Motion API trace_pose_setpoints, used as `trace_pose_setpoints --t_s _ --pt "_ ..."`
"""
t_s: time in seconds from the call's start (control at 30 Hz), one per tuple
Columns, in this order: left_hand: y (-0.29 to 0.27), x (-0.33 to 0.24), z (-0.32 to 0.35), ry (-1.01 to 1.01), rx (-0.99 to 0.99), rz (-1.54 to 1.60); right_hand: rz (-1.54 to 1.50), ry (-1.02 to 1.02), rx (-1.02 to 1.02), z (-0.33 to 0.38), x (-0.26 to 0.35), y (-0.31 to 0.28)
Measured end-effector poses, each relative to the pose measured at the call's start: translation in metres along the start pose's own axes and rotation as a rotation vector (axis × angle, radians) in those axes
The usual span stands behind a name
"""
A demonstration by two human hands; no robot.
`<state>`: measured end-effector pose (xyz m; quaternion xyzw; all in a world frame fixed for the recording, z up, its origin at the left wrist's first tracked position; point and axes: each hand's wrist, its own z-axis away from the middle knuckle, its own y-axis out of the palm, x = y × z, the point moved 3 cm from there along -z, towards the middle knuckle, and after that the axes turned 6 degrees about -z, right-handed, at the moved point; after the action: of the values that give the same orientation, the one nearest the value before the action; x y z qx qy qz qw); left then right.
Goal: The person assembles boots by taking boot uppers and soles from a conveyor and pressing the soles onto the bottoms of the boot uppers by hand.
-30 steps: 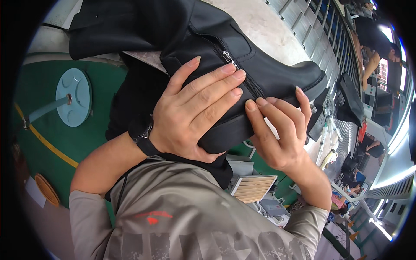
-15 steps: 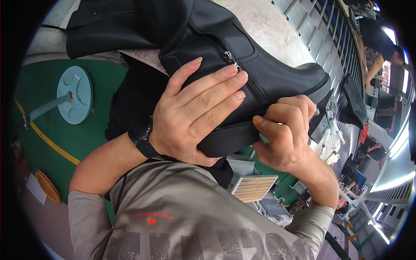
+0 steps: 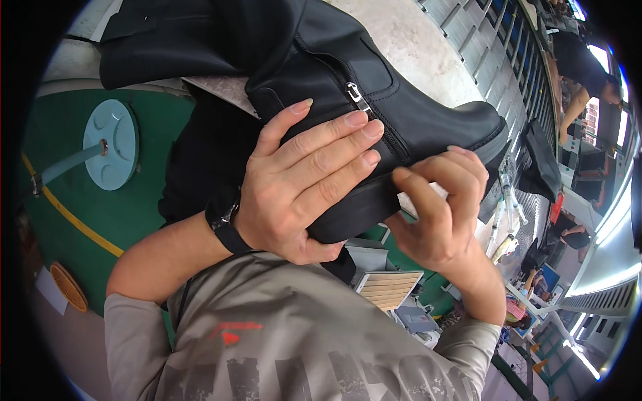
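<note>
A black leather boot (image 3: 428,107) lies on its side in front of me, its metal zip (image 3: 358,97) facing up. My left hand (image 3: 301,180) stretches its fingers across the boot beside the zip, with the thumb along the back of the heel (image 3: 354,215); it grips the boot there. At the front edge of the heel is my right hand (image 3: 441,200). Its bent index fingertip touches the sole edge, and the thumb is apart from it below, with nothing visible between them. The underside of the boot is hidden.
The boot lies over a pale worktop (image 3: 408,40) beside a metal roller conveyor (image 3: 481,47). To the left stands a light-blue round stool (image 3: 110,144) on the green floor. Another black boot piece (image 3: 538,160) and several tools lie right. A co-worker (image 3: 582,67) is farther off.
My right hand's curled fingers have loosened, and thumb and index finger have come apart at the heel. The left hand and the boot have stayed nearly still.
</note>
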<state>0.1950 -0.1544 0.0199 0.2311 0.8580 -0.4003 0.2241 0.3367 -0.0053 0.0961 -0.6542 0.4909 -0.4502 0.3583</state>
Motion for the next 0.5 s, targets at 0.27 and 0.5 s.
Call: trace_pose_setpoints --t_s 0.27,0.5 --pt "0.001 0.001 -0.001 -0.009 -0.009 0.026 0.208 0.18 0.089 0.009 -0.023 -0.023" --pt "0.001 0.004 0.004 0.012 0.002 -0.023 0.168 0.066 0.134 0.012 -0.02 -0.018"
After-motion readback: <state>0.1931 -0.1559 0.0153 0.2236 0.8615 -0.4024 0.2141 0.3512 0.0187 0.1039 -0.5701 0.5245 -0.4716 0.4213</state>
